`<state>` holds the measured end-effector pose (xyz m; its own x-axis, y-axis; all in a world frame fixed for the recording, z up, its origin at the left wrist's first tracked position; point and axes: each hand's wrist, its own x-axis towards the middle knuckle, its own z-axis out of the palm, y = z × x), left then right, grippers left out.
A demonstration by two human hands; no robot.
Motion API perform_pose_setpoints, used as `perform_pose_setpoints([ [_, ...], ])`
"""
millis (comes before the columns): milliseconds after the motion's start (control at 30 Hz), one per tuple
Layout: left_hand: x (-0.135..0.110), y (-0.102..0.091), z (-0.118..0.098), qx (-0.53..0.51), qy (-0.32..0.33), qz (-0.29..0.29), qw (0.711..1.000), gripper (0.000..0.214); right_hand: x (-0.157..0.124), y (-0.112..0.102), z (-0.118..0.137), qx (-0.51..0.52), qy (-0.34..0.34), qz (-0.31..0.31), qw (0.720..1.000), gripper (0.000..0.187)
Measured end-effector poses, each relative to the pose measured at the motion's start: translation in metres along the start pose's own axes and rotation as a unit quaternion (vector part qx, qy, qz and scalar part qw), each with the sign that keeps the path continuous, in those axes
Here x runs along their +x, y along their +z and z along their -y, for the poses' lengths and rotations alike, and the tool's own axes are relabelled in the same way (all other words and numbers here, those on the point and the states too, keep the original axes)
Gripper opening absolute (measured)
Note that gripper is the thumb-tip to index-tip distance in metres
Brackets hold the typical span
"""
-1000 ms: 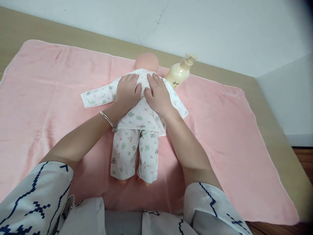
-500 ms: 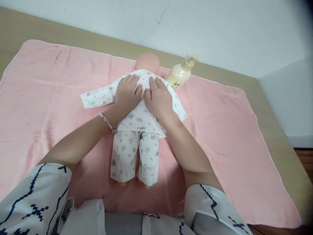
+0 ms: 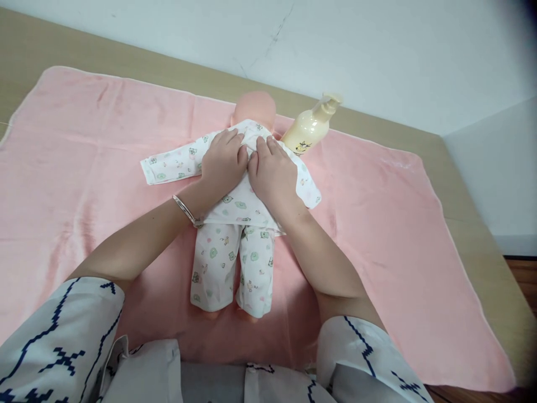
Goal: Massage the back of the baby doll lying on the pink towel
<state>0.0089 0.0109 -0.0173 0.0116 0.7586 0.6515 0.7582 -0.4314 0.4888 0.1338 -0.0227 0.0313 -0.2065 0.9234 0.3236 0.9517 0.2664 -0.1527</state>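
Note:
A baby doll (image 3: 254,109) in white printed pyjamas lies stretched out on a pink blanket, its bald head away from me and no face showing. Both my hands rest on the upper part of its pyjama top (image 3: 241,206). My left hand (image 3: 224,159) lies on the left side, thumb drawn in near the fingers. Beside it, my right hand (image 3: 272,168) lies with its fingers over the cloth, the two thumbs almost meeting at the middle. The fingers look slightly bent and hold nothing visible. Below are the pyjama trousers (image 3: 213,268).
A cream pump bottle (image 3: 308,130) leans or stands just right of the doll's head. The pink blanket (image 3: 377,240) covers most of the wooden table (image 3: 465,212). A white wall (image 3: 369,61) rises behind the table's far edge.
My thumbs have moved closer to my fingers and the hands sit slightly nearer each other. The cloth between them is a little more bunched. The view has shifted slightly.

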Motion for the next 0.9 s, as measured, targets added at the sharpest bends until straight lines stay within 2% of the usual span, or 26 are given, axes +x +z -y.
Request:
perform_pose_setpoints([
  [67, 0.001, -0.003, -0.002, 0.008, -0.002, 0.029, 1.000, 0.037, 0.000, 0.001, -0.001, 0.005, 0.000, -0.003, 1.000, 0.047],
  [200, 0.002, -0.009, -0.007, 0.007, -0.052, 0.084, 0.995, 0.045, -0.003, 0.003, -0.001, 0.019, 0.004, -0.022, 1.000, 0.047],
  [333, 0.003, -0.002, -0.001, -0.030, -0.044, 0.078, 0.996, 0.051, 0.003, 0.007, -0.008, 0.038, 0.013, 0.006, 0.999, 0.050],
  [433, 0.006, 0.005, 0.008, -0.029, -0.023, 0.075, 0.996, 0.058, 0.014, 0.012, -0.021, 0.047, -0.018, 0.041, 0.998, 0.054],
  [533, 0.008, 0.006, 0.011, -0.019, -0.005, 0.082, 0.996, 0.059, 0.019, 0.014, -0.028, 0.054, -0.046, 0.038, 0.997, 0.053],
  [633, 0.005, -0.001, 0.004, -0.031, -0.003, 0.077, 0.997, 0.051, 0.014, 0.011, -0.021, 0.048, -0.052, 0.021, 0.997, 0.049],
  [767, 0.002, -0.008, -0.003, -0.020, -0.044, 0.040, 0.998, 0.048, -0.001, 0.002, 0.000, 0.014, -0.024, 0.003, 1.000, 0.048],
  [900, 0.004, -0.005, 0.003, -0.022, -0.042, 0.044, 0.998, 0.043, 0.000, 0.001, 0.002, 0.012, -0.009, 0.012, 1.000, 0.049],
])
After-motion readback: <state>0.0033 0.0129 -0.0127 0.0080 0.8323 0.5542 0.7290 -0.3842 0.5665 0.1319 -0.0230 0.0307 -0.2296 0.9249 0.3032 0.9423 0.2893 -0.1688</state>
